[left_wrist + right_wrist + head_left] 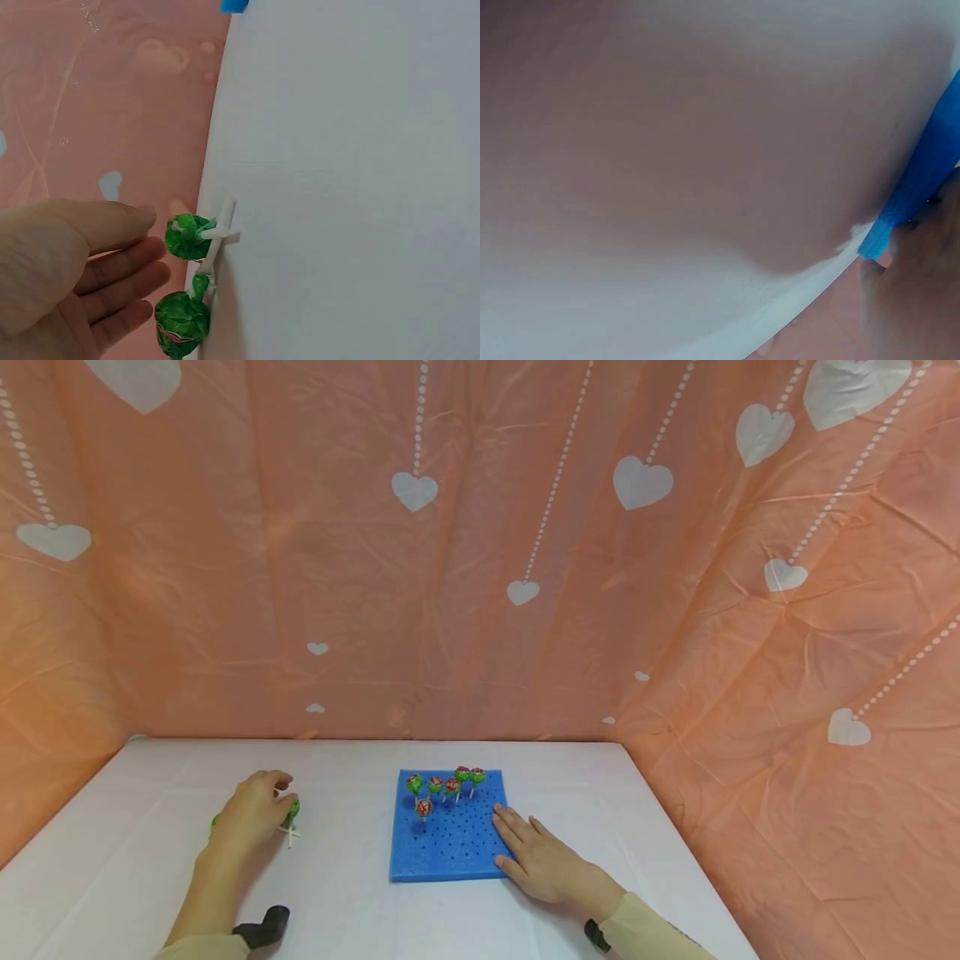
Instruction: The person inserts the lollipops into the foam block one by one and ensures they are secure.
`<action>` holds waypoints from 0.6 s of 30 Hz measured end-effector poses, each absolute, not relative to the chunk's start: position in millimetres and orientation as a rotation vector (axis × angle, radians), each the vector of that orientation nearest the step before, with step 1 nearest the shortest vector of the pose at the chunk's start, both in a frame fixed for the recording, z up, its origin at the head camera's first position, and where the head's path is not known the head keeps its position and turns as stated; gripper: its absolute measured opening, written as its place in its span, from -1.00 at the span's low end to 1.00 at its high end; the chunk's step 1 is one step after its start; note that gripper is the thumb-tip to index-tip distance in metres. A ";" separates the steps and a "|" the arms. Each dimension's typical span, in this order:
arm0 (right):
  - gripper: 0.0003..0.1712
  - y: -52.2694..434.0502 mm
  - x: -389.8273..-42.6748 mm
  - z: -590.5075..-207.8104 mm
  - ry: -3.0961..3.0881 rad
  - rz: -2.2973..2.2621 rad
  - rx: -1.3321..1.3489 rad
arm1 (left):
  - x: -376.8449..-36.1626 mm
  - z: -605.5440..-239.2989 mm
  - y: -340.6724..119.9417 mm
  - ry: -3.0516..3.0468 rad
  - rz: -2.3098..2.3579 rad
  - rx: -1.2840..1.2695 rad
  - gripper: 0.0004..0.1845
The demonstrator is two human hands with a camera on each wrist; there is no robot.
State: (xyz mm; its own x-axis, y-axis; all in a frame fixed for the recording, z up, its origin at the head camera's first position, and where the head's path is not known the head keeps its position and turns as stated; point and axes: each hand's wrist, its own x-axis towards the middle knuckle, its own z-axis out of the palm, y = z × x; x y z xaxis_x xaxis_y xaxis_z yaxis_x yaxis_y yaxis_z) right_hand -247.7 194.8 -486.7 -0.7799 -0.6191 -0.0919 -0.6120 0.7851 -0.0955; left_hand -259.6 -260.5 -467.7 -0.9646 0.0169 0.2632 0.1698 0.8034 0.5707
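In the head view my left hand (255, 810) is above the left part of the table, beside green-wrapped lollipops (292, 814) with white sticks. The left wrist view shows two lollipops, the upper one (189, 236) and the lower one (182, 324), lying with sticks crossing; the hand's relaxed fingers are close to them and hold nothing. My right hand (543, 860) rests with extended fingers on the right edge of a blue foam board (450, 860) full of small holes. Several red-and-green lollipops (436, 785) stand upright in the board's back part.
A white cloth covers the table (337, 902). Behind it and along the sides hangs an orange curtain (480, 677) with white hearts. Another bit of green wrapper (214, 820) shows to the left of my left wrist. Black straps (262, 928) are on both wrists.
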 end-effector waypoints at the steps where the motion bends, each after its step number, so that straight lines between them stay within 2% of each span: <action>1: -0.20 194.9 -247.8 -486.7 2.857 -0.090 -0.990 | -259.4 -467.9 -260.6 -2.760 -0.908 -0.143 -0.64; 18: -0.19 195.0 -248.6 -487.1 2.841 -0.088 -0.963 | -262.2 -474.4 -259.6 -2.856 -0.879 -0.158 -0.68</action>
